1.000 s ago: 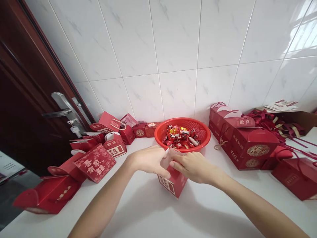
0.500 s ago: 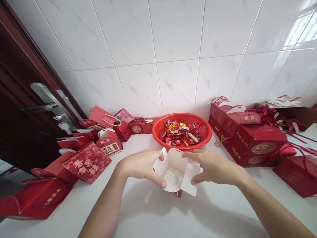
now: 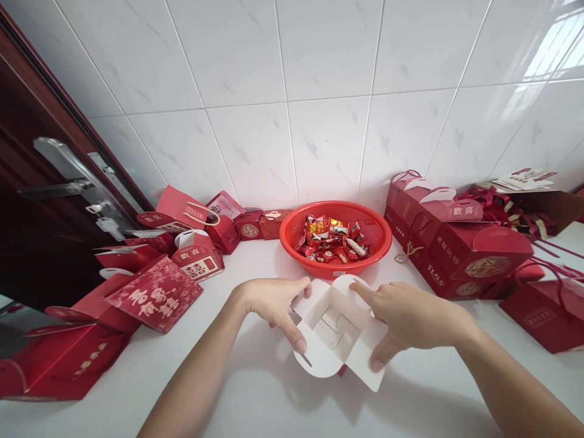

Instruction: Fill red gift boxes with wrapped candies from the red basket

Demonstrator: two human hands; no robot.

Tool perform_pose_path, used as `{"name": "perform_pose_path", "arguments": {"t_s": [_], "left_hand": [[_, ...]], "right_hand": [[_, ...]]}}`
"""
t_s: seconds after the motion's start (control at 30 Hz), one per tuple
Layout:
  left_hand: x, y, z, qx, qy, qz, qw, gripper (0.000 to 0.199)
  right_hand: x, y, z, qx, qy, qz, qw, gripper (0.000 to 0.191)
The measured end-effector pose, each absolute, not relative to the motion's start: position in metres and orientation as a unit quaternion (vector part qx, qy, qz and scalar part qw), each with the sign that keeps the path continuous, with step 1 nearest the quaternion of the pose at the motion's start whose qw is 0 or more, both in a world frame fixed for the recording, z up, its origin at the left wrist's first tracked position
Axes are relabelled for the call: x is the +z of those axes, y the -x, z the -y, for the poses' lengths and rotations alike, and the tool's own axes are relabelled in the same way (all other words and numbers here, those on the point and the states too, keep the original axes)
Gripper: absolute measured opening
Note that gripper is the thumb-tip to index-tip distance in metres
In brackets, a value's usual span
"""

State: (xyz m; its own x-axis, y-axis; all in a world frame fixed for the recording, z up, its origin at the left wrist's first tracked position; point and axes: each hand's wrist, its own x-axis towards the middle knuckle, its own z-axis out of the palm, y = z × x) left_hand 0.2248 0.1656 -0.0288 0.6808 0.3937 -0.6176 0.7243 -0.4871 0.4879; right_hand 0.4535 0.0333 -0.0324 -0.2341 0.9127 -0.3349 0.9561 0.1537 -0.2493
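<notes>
A small gift box [image 3: 336,331], white inside and red outside, stands in front of me with its top flaps folded outward. I look straight down into it and see only the white interlocked bottom panels. From the left, my left hand [image 3: 274,307] holds the box by its flaps, with the thumb on the near flap and the fingers at the left one. My right hand [image 3: 406,316] grips the other side, its index finger on the far rounded flap and its thumb on the right flap. Just behind the box sits a red plastic basket [image 3: 286,243] holding wrapped candies [image 3: 331,240].
Several red gift boxes [image 3: 155,295] line the left side of the white table [image 3: 255,389]. More boxes [image 3: 456,255] are stacked at right, near a carton [image 3: 566,210] of ribbons. A tiled wall [image 3: 328,146] rises behind; a dark door [image 3: 41,231] stands at left.
The box's flaps have spread wider, and its near rounded flap now lies outward. Both hands have moved slightly right and apart with it.
</notes>
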Motion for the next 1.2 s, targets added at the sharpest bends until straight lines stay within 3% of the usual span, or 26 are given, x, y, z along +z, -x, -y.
{"name": "perform_pose_path", "arguments": {"t_s": [0.23, 0.37, 0.57, 0.63, 0.73, 0.8, 0.97, 1.1, 1.2], "left_hand": [[-0.040, -0.231, -0.160, -0.148, -0.862, -0.353, 0.331, 0.090], [-0.025, -0.216, -0.158, -0.065, -0.898, -0.316, 0.298, 0.085], [-0.004, -0.244, -0.200, 0.078, -0.920, -0.301, 0.238, 0.046], [-0.012, -0.275, -0.220, 0.018, -0.936, -0.254, 0.242, 0.033], [-0.032, -0.320, -0.248, -0.192, -0.922, -0.255, 0.218, 0.023], [-0.044, -0.338, -0.265, -0.206, -0.916, -0.284, 0.195, 0.038], [-0.055, -0.344, -0.296, -0.161, -0.912, -0.346, 0.153, 0.107], [-0.066, -0.347, -0.297, -0.180, -0.902, -0.366, 0.144, 0.122], [-0.079, -0.351, -0.293, -0.177, -0.909, -0.356, 0.126, 0.116]], "right_hand": [[-0.031, -0.479, -0.043, -0.214, -0.646, -0.729, 0.065, 0.108], [-0.016, -0.496, -0.042, -0.214, -0.626, -0.750, -0.019, 0.080], [-0.016, -0.522, -0.096, -0.173, -0.618, -0.698, -0.319, 0.033], [-0.029, -0.524, -0.131, -0.147, -0.639, -0.654, -0.377, 0.019], [-0.051, -0.520, -0.178, -0.145, -0.684, -0.615, -0.364, 0.013], [-0.064, -0.519, -0.196, -0.146, -0.693, -0.615, -0.345, 0.011], [-0.082, -0.526, -0.209, -0.165, -0.715, -0.617, -0.284, 0.018], [-0.086, -0.529, -0.210, -0.182, -0.717, -0.621, -0.258, 0.029], [-0.088, -0.528, -0.210, -0.195, -0.717, -0.622, -0.246, 0.034]]}}
